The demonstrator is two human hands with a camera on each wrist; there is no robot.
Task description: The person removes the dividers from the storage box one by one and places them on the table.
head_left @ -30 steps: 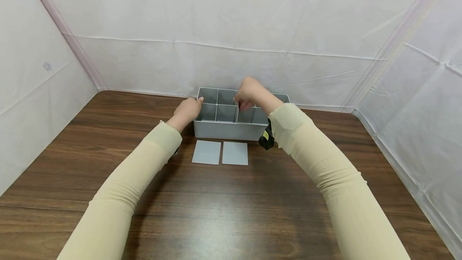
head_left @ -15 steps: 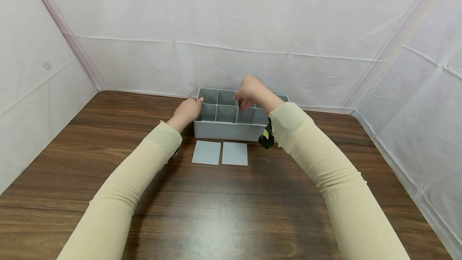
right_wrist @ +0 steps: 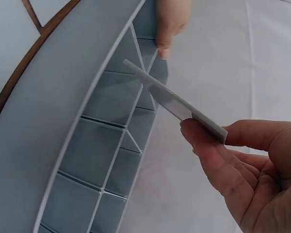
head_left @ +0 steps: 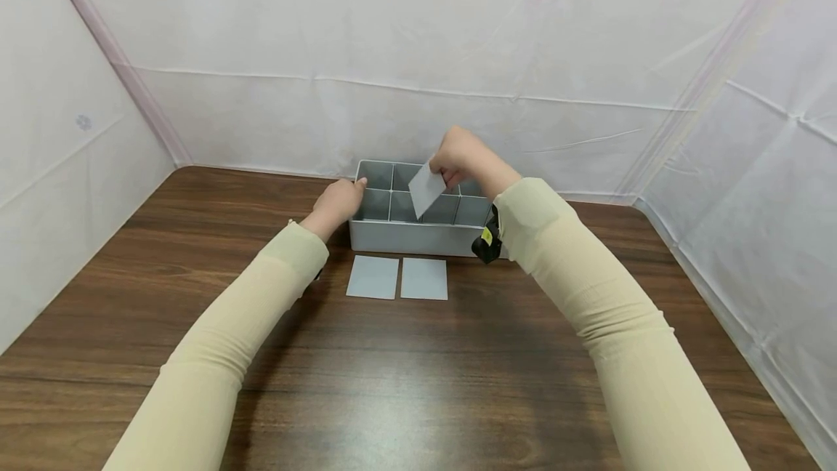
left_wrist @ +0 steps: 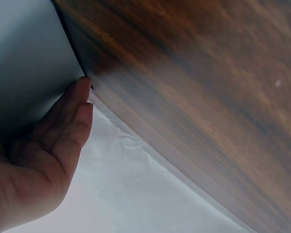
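Observation:
A grey divided box [head_left: 412,237] stands at the far middle of the brown table [head_left: 392,369]. My right hand [head_left: 458,155] pinches a grey divider panel [head_left: 425,190] by its upper edge and holds it tilted above the box's middle compartments; the right wrist view shows the divider panel [right_wrist: 177,103] between thumb and fingers over the box [right_wrist: 63,121]. My left hand [head_left: 340,202] rests against the box's left end, thumb on the rim; its straight fingers [left_wrist: 70,114] lie flat on the box wall [left_wrist: 24,58].
Two loose grey panels [head_left: 373,276] [head_left: 424,278] lie flat side by side on the table just in front of the box. White sheeting [head_left: 405,57] walls in the table at the back and on both sides.
My right hand has risen from inside the box, pulling a divider panel up and out of its slot. The left hand has stayed at the box's left end.

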